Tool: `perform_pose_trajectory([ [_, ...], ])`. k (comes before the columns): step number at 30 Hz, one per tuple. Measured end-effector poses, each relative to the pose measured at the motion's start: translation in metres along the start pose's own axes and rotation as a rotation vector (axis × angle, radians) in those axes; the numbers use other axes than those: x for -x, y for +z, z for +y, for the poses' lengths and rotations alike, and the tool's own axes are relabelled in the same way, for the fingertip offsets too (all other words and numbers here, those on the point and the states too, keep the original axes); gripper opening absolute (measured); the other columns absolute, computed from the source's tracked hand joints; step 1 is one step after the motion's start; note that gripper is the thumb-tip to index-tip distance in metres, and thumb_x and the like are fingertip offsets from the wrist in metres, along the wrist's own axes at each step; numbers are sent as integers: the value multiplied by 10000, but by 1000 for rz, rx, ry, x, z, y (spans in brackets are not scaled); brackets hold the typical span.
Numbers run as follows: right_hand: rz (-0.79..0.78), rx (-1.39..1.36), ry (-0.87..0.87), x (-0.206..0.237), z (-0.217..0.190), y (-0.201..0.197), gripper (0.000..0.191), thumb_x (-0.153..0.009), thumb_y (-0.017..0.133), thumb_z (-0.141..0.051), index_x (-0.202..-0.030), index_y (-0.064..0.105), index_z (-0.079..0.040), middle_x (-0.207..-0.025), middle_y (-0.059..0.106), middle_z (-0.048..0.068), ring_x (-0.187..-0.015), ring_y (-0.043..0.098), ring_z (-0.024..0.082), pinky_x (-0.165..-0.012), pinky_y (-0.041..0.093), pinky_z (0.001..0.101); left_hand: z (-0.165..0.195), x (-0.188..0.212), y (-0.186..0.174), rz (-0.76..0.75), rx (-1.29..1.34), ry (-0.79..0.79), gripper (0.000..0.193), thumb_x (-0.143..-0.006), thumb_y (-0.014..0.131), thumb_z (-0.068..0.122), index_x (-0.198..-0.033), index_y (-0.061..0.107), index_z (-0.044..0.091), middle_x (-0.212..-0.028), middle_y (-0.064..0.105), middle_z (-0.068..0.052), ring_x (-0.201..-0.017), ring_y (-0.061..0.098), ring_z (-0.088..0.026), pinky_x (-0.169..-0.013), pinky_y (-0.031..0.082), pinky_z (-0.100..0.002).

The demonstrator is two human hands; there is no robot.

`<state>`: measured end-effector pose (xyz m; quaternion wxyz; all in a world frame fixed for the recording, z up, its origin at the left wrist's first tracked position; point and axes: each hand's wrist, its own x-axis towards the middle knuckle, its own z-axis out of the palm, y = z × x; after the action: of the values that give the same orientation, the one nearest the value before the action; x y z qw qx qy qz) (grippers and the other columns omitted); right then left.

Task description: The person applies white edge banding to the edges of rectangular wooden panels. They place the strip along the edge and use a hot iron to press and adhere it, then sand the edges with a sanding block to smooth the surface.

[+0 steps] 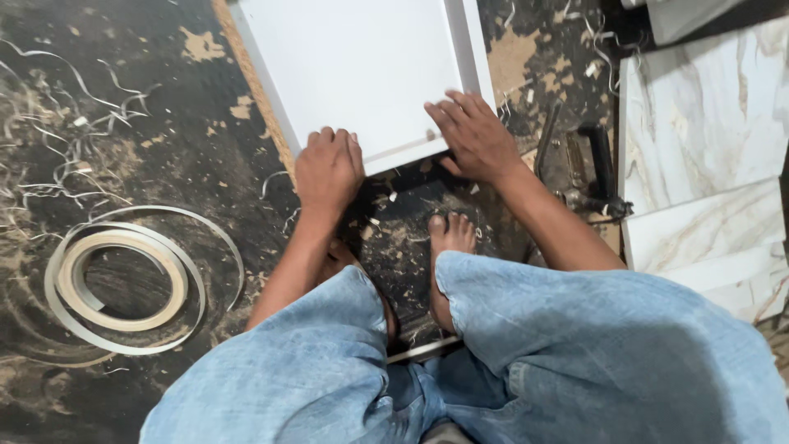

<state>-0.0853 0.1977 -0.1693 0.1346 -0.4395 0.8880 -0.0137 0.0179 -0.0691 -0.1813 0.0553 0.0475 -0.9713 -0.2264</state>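
Observation:
A white board panel (362, 66) lies flat on the dark floor in front of me, and a thin white strip runs along its near edge. My left hand (329, 168) is curled over that near edge at the left, fingers bent down on the strip. My right hand (472, 136) lies flat on the panel's near right corner with its fingers spread. I squat in blue jeans, and my bare right foot (448, 247) rests on the floor just below the panel.
A loose coil of white edge banding (123, 279) lies on the floor at the left. White shavings (74, 148) litter the far left. A black-handled tool (596, 168) lies to the right, next to marble-patterned slabs (707, 123).

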Motion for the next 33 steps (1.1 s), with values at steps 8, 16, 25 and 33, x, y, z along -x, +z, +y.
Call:
perform_pose_trajectory([
  [8, 41, -205, -83, -69, -105, -10, 684, -900, 670, -222, -1517, 441, -36, -1442, 548, 192, -1377, 469, 357, -1208, 320, 499, -7, -19, -13, -296, 3, -209, 285, -952, 501, 213, -896, 717, 36, -979, 705, -213, -958, 659, -412, -797, 547, -542],
  [16, -31, -56, -76, -65, -101, -29, 946, -807, 774, -342, -1555, 282, -35, -1587, 348, 176, -1488, 214, 359, -1190, 178, 573, 4, -19, -68, 185, -67, -20, 629, -917, 556, 209, -1514, 450, 39, -1545, 388, -305, -1507, 267, -448, -1223, 150, -611],
  [25, -284, 49, 210, -28, -27, -60, 1046, -871, 779, -467, -1607, 86, -198, -1678, 120, 79, -1563, 34, 300, -1284, 63, 577, -9, -22, -119, 188, -6, -268, 865, -873, 642, 282, -1574, 155, 142, -1648, 158, -317, -1528, 99, -481, -1123, 89, -690],
  [33, -332, 293, 350, -30, -6, -106, 971, -916, 722, -294, -1617, 51, -331, -1721, -69, 74, -1600, -25, 276, -1302, 55, 574, 42, 5, -94, -12, 739, -501, 732, -921, 498, 281, -1537, 121, 161, -1596, 326, -175, -1242, 592, -399, -1042, 505, -480],
])
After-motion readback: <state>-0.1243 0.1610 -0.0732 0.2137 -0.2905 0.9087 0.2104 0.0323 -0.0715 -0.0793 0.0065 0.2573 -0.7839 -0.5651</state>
